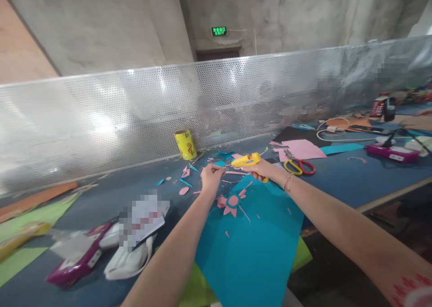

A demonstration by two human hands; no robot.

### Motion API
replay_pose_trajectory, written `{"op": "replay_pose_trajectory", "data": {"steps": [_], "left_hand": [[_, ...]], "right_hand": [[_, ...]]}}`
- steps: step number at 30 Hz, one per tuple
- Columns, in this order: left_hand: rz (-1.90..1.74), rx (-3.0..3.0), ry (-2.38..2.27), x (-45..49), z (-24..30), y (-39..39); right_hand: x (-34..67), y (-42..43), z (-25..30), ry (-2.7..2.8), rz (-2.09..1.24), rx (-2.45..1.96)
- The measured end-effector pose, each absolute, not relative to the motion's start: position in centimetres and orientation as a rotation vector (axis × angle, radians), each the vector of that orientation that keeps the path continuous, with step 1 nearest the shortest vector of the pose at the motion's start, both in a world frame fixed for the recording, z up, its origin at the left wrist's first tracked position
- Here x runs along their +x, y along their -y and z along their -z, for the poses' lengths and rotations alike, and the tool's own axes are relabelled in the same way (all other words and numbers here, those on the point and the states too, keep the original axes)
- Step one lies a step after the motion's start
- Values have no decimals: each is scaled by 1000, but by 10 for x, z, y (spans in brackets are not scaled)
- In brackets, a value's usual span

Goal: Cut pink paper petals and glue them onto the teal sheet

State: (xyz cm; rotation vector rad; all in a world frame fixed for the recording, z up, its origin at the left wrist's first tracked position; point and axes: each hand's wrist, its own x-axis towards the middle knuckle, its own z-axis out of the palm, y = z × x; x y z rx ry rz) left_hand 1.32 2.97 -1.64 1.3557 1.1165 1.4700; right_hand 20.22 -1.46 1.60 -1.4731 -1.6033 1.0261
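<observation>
My right hand [261,170] is wrapped round a yellow hot glue gun [245,160], its nozzle pointing left. Close to the nozzle tip, my left hand [212,176] has its fingers pinched together; what lies between them is too small to make out. Below the hands, a pink paper flower [232,201] with a blue ring round its centre lies on a large blue paper sheet [249,248]. Pink and blue paper scraps [184,191] are scattered around my left hand.
Scissors [299,166] with red and yellow handles lie beside pink paper [303,149] on the right. A yellow roll [185,145] stands by the perforated metal divider [135,113]. Purple power strips [81,257] and a white pouch [130,259] sit nearer the sides.
</observation>
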Motion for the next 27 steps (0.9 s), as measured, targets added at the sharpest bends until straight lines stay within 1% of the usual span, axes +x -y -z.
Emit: {"op": "replay_pose_trajectory", "data": {"steps": [11,20,23,27], "left_hand": [[-1469,1319,-1066,19,12,-21],[-1472,1502,-1291,13,17,-31],[-1464,1467,-1266,13,16,-30],[-1481,1436,-1200,14,17,-30]], "right_hand": [[204,14,-14,1511,-1072,-1504],[204,17,-16,1600,-1038,-1454],[204,16,-15,1634,-1021,-1416],[205,12,-10,1633,-1085,-1368]]}}
